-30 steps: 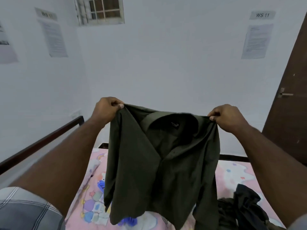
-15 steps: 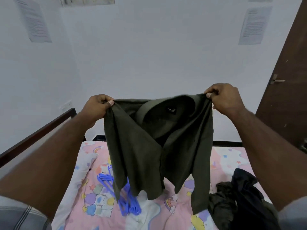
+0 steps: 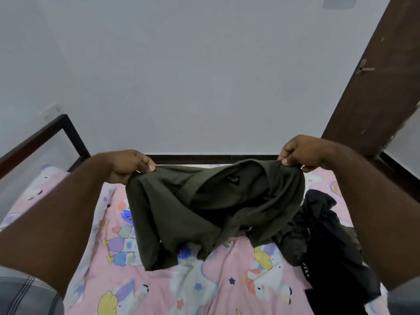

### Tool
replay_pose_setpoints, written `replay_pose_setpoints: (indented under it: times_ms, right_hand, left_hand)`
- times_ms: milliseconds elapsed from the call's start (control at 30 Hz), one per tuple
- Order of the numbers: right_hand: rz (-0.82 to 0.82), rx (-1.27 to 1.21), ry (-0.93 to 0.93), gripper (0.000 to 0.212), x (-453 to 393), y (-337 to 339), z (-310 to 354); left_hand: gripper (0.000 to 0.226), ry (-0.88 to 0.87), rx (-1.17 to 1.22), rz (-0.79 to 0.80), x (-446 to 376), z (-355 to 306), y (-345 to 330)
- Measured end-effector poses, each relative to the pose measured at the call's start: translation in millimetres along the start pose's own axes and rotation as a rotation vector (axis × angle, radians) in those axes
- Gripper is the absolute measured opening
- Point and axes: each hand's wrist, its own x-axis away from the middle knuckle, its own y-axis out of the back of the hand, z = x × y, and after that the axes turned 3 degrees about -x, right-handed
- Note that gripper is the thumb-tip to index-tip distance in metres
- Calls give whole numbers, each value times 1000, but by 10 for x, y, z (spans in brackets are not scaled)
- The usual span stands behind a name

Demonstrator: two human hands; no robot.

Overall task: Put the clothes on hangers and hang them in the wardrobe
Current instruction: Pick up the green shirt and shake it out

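While the left hand (image 3: 127, 165) and the right hand (image 3: 300, 153) are each pinching a shoulder of the olive-green shirt (image 3: 204, 212), it is hanging spread between them with its hem sagging onto the pink cartoon bedsheet (image 3: 204, 287). Inside the collar a small black label (image 3: 233, 180) is showing pale writing too blurred to read. Blue hangers (image 3: 127, 215) are peeking out at the shirt's nine o'clock, and a dark clothes pile (image 3: 322, 242) is lying at its three o'clock.

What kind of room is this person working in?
Most likely a plain bedroom: a bed with a dark frame and a pink cartoon-print bedsheet, a dark wooden door, and a pile of dark clothes beside the olive shirt being held.
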Motion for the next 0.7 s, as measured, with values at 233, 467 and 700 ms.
replay_pose_setpoints:
  times_ms: [233,467,700]
  right_hand:
    - [98,128,-132,16,-670,-667,-390]
    - [81,244,-99,16,-1885,-1657,-1145]
    - [-20,272,-62,24,-3169,-2338,-1806]
  left_hand:
    - [17,155,-208,-131,-902,555,-319]
    - [13,133,-346,-317,-2080,1118,-788]
    - [16,104,-491,-520,-3289,1524,-990]
